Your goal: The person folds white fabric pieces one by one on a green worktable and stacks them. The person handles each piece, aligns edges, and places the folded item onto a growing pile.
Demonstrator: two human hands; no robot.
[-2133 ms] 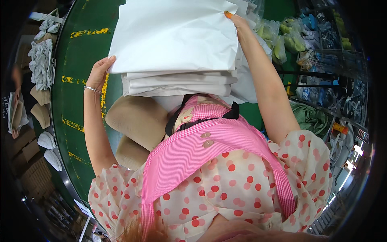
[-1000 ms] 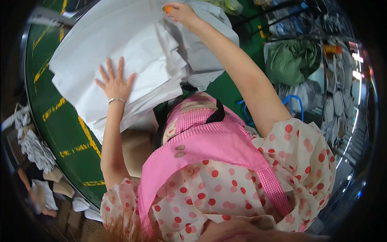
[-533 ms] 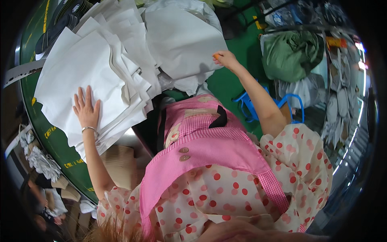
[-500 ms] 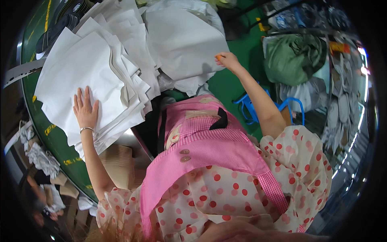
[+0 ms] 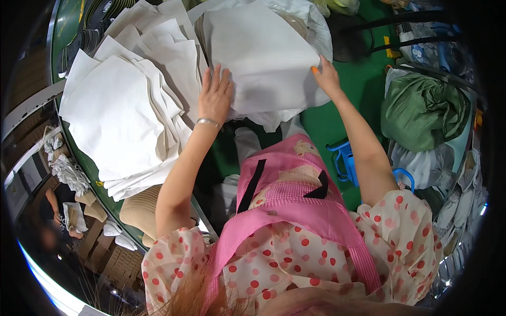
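Observation:
A large white sheet [image 5: 263, 52], of paper or thin cloth, lies in front of me on a pile over a white plastic bag [image 5: 316, 26]. My right hand [image 5: 328, 79] pinches its right edge; an orange cover sits on the thumb. My left hand [image 5: 215, 97], with a bracelet at the wrist, lies with fingers stretched along the sheet's left side. Fanned stacks of similar white sheets [image 5: 113, 116] spread to the left, beside that hand. What the sheet rests on is mostly hidden.
Beige curved pieces [image 5: 142, 210] lie under the left stack's edge. Dark curved pieces [image 5: 89, 42] stand at the far left. On the right are a blue plastic frame [image 5: 345, 163], a green bundle [image 5: 424, 113] and black bars [image 5: 406, 21]. Another person [image 5: 60, 210] is at lower left.
My left hand has moved right from the left stack to the left side of the other sheet. My right hand now grips that sheet's right edge. The view has shifted.

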